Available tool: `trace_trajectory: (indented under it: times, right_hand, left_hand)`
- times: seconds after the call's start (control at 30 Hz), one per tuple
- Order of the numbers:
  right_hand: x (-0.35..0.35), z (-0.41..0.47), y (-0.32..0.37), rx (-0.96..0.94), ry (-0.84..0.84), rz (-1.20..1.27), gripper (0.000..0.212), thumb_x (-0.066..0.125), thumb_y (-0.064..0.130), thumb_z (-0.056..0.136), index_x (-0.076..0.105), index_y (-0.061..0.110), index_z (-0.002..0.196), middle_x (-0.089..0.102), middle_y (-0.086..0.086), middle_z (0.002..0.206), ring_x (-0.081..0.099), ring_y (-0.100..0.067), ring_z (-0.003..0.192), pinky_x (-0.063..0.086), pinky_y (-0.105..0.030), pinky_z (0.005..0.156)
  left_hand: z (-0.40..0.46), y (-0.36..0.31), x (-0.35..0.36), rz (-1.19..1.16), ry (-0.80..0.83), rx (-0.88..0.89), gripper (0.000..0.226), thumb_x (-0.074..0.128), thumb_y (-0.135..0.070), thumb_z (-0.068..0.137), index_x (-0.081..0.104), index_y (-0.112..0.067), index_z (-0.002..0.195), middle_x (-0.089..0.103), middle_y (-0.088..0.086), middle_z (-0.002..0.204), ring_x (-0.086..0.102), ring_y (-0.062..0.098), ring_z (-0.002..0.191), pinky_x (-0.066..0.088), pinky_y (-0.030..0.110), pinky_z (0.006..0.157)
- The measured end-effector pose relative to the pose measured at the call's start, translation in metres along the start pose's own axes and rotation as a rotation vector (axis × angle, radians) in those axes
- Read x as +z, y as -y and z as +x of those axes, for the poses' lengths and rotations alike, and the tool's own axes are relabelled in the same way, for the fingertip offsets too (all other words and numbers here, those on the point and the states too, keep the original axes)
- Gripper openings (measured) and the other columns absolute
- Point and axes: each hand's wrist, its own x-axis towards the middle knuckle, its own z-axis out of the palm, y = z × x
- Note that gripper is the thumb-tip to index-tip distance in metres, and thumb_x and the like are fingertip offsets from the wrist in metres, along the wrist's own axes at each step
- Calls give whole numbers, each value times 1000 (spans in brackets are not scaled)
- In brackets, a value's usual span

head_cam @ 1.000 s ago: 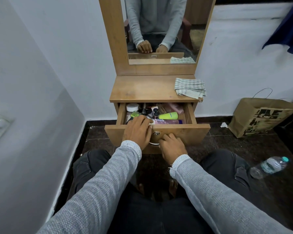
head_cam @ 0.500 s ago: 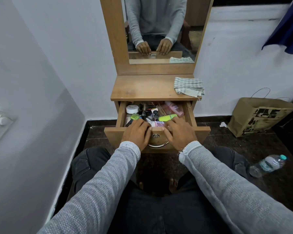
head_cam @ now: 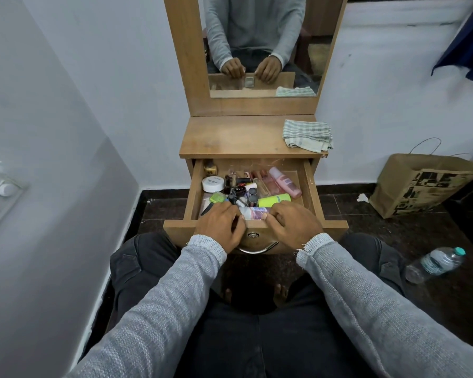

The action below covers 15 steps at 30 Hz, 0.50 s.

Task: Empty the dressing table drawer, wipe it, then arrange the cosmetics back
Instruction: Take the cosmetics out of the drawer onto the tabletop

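The wooden drawer (head_cam: 313,192) of the dressing table stands pulled far out, full of cosmetics: a white jar (head_cam: 213,183), a pink bottle (head_cam: 284,181), a lime-green tube (head_cam: 274,200), a white and pink tube (head_cam: 253,213) and several small dark bottles. My left hand (head_cam: 221,227) and my right hand (head_cam: 291,222) both grip the top edge of the drawer front, fingers curled over it, on either side of the lock and metal handle (head_cam: 256,249). A checked cloth (head_cam: 307,135) lies folded on the right of the tabletop (head_cam: 230,140).
A mirror (head_cam: 262,45) rises behind the tabletop. A brown paper bag (head_cam: 421,184) stands on the floor at the right, and a plastic water bottle (head_cam: 434,264) lies nearer. A white wall runs close along the left. My knees sit under the drawer.
My right hand has left the handle and moved up onto the drawer's front edge. The drawer has slid further out, showing more cosmetics at its back.
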Motion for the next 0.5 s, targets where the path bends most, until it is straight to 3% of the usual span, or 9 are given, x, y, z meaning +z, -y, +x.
trace_trajectory:
  times: [0.23, 0.5]
  right_hand:
    - [0, -4, 0, 12, 41, 49, 30, 50, 42, 90, 62, 20, 74, 63, 5, 75, 58, -15, 68, 52, -36, 65]
    - [-4, 0, 1, 39, 96, 70, 26, 54, 41, 90, 66, 22, 78, 67, 4, 77, 60, -15, 71, 52, -35, 67]
  left_hand:
    - [-8, -3, -2, -19, -12, 0, 22, 52, -31, 80, 62, -13, 71, 59, -2, 72, 57, 18, 69, 42, 24, 54]
    - [-5, -4, -5, -16, 24, -27, 17, 59, -26, 83, 63, -12, 74, 60, 0, 77, 57, 21, 75, 41, 25, 59]
